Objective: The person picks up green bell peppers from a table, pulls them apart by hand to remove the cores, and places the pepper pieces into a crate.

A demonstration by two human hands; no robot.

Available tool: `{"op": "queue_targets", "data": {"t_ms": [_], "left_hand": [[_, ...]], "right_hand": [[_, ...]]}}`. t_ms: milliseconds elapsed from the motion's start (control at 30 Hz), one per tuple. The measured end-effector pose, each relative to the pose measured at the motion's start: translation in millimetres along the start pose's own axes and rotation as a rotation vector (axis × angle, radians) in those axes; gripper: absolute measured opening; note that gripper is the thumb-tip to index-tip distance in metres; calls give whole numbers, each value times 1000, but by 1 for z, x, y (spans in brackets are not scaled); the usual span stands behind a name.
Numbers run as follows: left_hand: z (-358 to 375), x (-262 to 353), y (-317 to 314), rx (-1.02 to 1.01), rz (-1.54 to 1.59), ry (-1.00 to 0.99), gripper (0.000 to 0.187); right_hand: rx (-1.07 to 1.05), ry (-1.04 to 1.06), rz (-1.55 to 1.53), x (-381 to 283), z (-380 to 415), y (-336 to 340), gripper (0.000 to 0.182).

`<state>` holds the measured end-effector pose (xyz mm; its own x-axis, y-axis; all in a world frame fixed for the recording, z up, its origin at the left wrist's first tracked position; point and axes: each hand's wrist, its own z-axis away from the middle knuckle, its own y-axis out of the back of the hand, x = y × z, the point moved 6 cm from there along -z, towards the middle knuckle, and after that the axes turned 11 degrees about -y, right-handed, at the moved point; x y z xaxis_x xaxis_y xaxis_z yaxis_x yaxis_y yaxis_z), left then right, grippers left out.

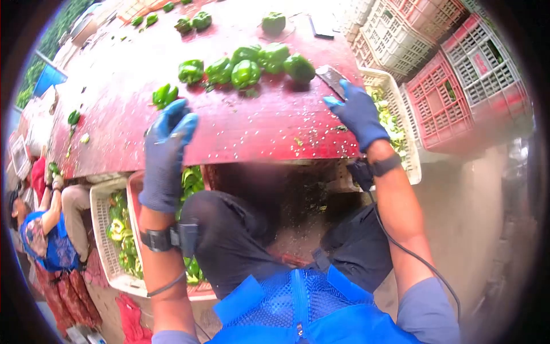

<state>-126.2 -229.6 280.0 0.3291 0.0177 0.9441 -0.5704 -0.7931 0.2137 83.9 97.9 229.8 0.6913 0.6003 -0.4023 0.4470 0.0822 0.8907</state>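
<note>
My left hand, in a dark glove with blue fingertips, is over the near left part of the red table. Its thumb and fingers are apart, with nothing between them, just below a green pepper. My right hand, gloved alike, is at the table's right edge, thumb and forefinger spread at the near end of a knife; its other fingers are partly hidden. The blade points up and left, beside a dark green pepper. Several more green peppers form a row to its left.
Under the table's left side are a white crate and a red crate with green pieces. A white crate of scraps is at right, near stacked crates. Another person sits at far left. A phone-like object lies farther back.
</note>
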Motion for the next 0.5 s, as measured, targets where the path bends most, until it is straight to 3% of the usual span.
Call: {"op": "queue_targets", "data": {"t_ms": [67,133,233,333,400,467,500], "left_hand": [[-5,22,-55,-66,186,4,43],[-4,25,-97,-161,158,22,42],[6,-1,-138,-154,338,173,49],[15,-28,-153,-218,250,217,43],[15,-25,-157,-353,159,253,42],[9,-23,-156,-343,103,192,41],[8,-26,-156,-320,125,191,41]], "right_hand": [[-48,-19,66,-20,-30,-14,72],[-107,-35,127,-35,-54,-33,80],[-164,-71,142,-48,-79,-59,98],[-74,32,93,-46,-101,-97,98],[-44,25,71,-49,-112,-107,90],[-115,-34,61,-47,-118,-115,73],[-124,-35,64,-48,-116,-114,73]]}}
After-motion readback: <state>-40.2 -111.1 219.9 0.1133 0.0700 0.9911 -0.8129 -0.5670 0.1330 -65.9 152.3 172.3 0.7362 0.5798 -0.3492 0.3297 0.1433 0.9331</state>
